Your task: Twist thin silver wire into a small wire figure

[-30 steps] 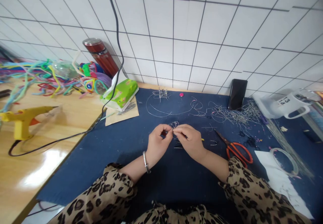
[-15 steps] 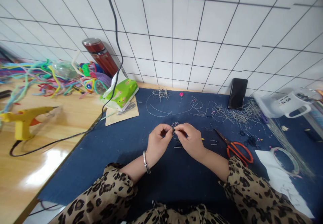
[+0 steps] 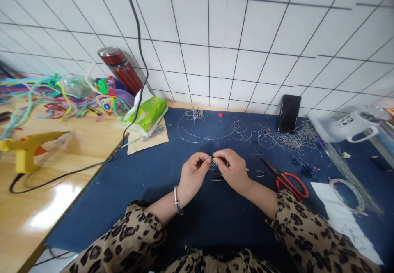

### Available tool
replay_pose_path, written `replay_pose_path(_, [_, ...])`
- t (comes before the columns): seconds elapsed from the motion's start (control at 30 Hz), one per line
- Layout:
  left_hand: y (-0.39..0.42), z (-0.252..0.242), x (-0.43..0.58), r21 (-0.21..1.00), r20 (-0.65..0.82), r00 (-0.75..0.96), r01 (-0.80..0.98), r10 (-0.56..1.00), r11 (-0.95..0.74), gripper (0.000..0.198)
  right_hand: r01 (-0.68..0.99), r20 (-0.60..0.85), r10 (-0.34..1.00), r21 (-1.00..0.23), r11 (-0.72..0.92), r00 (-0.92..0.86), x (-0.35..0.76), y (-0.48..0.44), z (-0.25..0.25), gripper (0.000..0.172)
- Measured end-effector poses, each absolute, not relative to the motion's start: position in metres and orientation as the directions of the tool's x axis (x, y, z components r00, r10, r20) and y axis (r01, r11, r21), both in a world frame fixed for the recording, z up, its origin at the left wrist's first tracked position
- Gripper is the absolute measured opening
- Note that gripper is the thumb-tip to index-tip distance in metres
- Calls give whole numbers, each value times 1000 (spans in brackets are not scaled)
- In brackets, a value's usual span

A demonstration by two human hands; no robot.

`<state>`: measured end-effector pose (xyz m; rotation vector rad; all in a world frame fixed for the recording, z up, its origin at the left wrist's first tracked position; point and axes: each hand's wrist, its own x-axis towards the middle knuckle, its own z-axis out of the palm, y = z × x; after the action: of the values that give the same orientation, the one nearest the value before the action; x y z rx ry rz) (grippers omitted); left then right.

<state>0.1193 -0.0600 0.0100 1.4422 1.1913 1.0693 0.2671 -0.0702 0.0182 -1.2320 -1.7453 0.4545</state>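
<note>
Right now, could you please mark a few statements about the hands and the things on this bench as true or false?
1. The left hand and the right hand both pinch a small wire piece over the blue mat. True.
2. The right hand holds the orange-handled scissors. False: they lie on the mat, to the right of that hand, untouched.
3. The black phone leans upright against the tiled wall. True.
4. The yellow glue gun lies on the blue mat. False: it rests on the wooden table, left of the mat.
5. A bracelet sits on the left wrist. True.
</note>
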Motion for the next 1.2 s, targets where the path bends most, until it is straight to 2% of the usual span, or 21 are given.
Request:
replay_pose_path(0.5, [-59, 11, 122, 999, 3, 168, 51, 986, -12, 12, 558, 489, 867, -696, 452, -93, 265, -71, 16, 16])
replay_pose_path(1.03, [-62, 8, 125, 998, 19, 142, 54, 990, -27, 9, 639, 526, 838, -597, 484, -144, 268, -69, 9, 17])
replay_pose_path(1.2, [-63, 8, 125, 999, 14, 156, 38, 988, -21, 8, 625, 536, 833, -605, 492, -137, 267, -68, 6, 19])
